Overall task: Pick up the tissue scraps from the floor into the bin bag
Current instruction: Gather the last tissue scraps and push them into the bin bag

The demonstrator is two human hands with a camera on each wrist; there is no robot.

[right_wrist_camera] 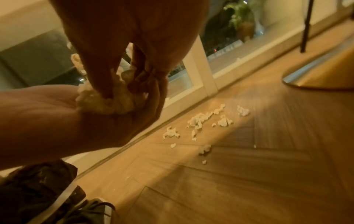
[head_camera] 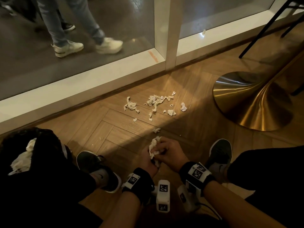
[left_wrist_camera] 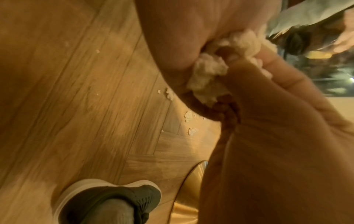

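Hands meeting low between my knees: my left hand (head_camera: 148, 159) lies palm-up and cupped, its fingers curled under a wad of tissue (head_camera: 153, 149), while my right hand (head_camera: 171, 153) comes over it from above, knuckles up, fingertips pinched down into the same wad, as the right wrist view shows (right_wrist_camera: 107, 103). Both wrists, each with a black band carrying a marked white block, angle inward so that the hands touch above the floor (head_camera: 115, 134). My two grey shoes (head_camera: 98, 170) stand to either side of them. Ahead, on the herringbone boards, the remaining tissue scraps (head_camera: 154, 102) lie scattered in a loose group, with one small piece (head_camera: 156, 130) just beyond my fingers and the rest nearer the white window frame (head_camera: 82, 89). At my left, beside my left shoe, sits the black bin bag (head_camera: 41, 145), white tissue showing at its opening. To the right of the scraps stands a brass table base (head_camera: 246, 102). Behind the glass, another person's legs in light trainers (head_camera: 69, 48) are visible.
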